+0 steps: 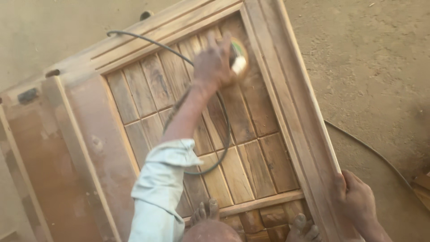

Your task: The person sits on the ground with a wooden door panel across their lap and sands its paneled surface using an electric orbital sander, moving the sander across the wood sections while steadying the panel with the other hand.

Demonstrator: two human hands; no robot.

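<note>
the person's left hand (214, 60) is clamped on a small round sander (237, 58), pressing it onto the slatted panel of a wooden door (148, 89) that lies flat on the dirt floor (380, 67). the sander sits near the panel's far right corner, just beside the door's long right frame rail. a dark cable (148, 41) loops from the tool across the slats and back under the forearm, which ends in a pale rolled sleeve (161, 183). the right hand (356, 199) grips the outer edge of the right frame rail near its close end, fingers curled over the wood. bare toes (205, 210) rest on the door's near cross rail. a second cable (371, 150) trails over the floor to the right of the door.
</note>
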